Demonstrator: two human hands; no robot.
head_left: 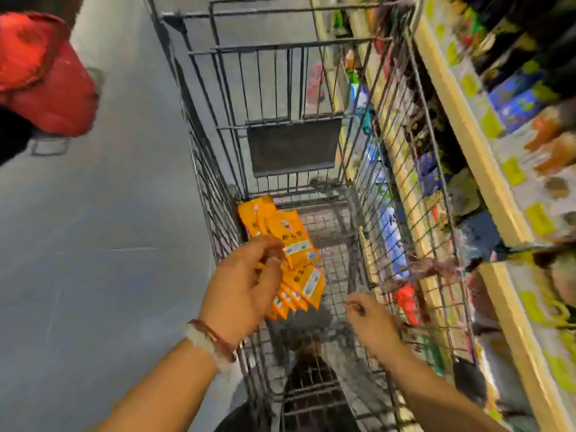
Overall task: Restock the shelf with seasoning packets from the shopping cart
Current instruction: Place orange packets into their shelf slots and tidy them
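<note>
The left hand [246, 282] sits just below the picture's centre, fingers and thumb curled round a fanned bunch of orange seasoning packets [291, 260]. The bunch spreads from about eleven o'clock of the hand, where the upper packets reach toward the far left corner of the cart's basket, down to about three o'clock, where the lower ones overlap like cards (the print on them is too blurred to read). A red thread and a pale bracelet [208, 341] circle the left wrist.

The right hand [372, 322] hangs at roughly four o'clock from the left one, over the basket, near but apart from the packets. Its fingers are curled inward, thumb meeting forefinger, and nothing shows between them; motion blur makes it hard to tell more.

The wire shopping cart [218, 213] runs from six o'clock up to twelve, its folded child-seat flap [293, 146] dark near the middle. The shelf [467, 151] with yellow edges and blurred goods fills the three o'clock side. At ten o'clock another person's red sleeve [46, 79] leans in over the grey floor [109, 213].
</note>
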